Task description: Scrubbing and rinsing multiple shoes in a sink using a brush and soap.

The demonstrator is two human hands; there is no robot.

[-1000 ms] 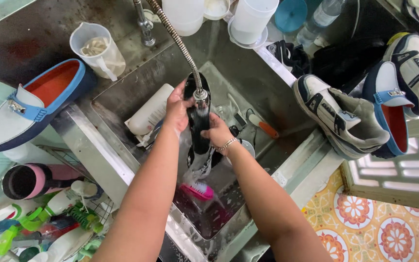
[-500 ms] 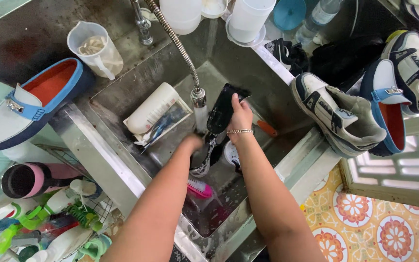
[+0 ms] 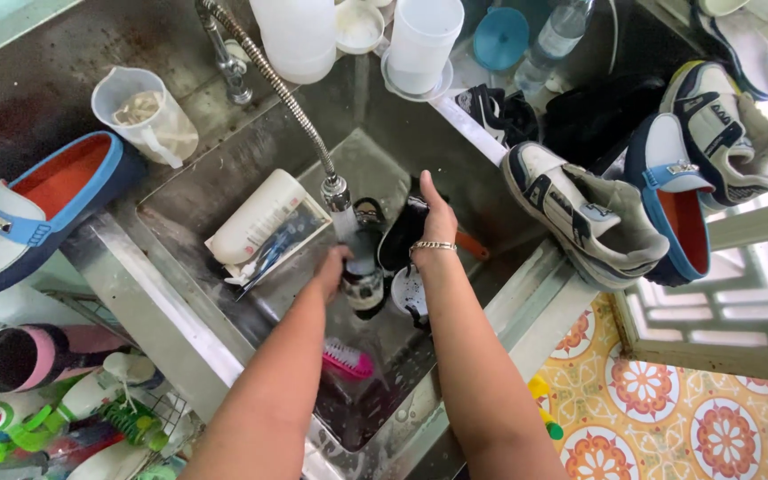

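A brush [image 3: 347, 359] lies in the sink [image 3: 197, 209], a bottle [image 3: 260, 218] left of the hose nozzle [image 3: 338, 191].

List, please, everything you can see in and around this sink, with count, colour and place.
Sink: one, steel, centre.
Tap hose: one, metal, water running from its head.
Dark shoe: one, black, under the stream.
Second dark shoe: one, black, in the sink.
Brush: one, pink, sink bottom.
Bottle: one, white, lying in sink.
Loafer: one, blue and white, left counter.
Jug: one, clear, behind sink.
Sneakers: several, white and navy, right ledge.
Left hand: at the shoe under the stream.
Right hand: on the second dark shoe.
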